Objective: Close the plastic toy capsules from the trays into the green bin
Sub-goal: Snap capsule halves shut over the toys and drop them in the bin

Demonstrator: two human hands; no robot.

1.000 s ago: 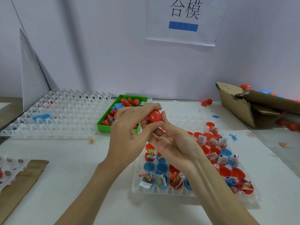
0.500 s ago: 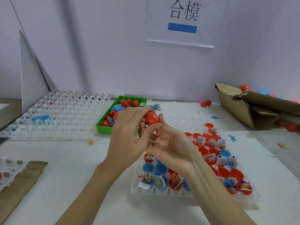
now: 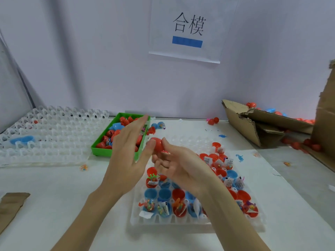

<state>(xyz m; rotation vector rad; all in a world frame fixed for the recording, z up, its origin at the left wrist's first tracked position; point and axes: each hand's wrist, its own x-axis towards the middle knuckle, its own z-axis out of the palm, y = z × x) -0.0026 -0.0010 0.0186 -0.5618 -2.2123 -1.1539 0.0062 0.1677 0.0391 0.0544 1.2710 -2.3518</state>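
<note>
A closed red capsule [image 3: 157, 144] is held above the table between the green bin [image 3: 101, 150] and the clear tray [image 3: 181, 223]. My right hand [image 3: 178, 166] pinches it with thumb and fingers from the right. My left hand [image 3: 128, 153] is beside it with fingers stretched out flat over the bin; its thumb tip touches the capsule's left side. The green bin holds several red and blue capsules. The tray in front of me holds several open red and blue capsule halves with small toys and paper slips.
Empty clear trays [image 3: 45, 134] lie at the left. A torn cardboard box [image 3: 253, 127] with loose capsules behind it sits at the right. Loose red capsules [image 3: 213, 121] lie near the wall. A brown paper piece [image 3: 10, 205] is at the front left.
My left hand has let go of the red capsule and opened, its fingers spreading out over the bin. My right hand still holds the capsule.
</note>
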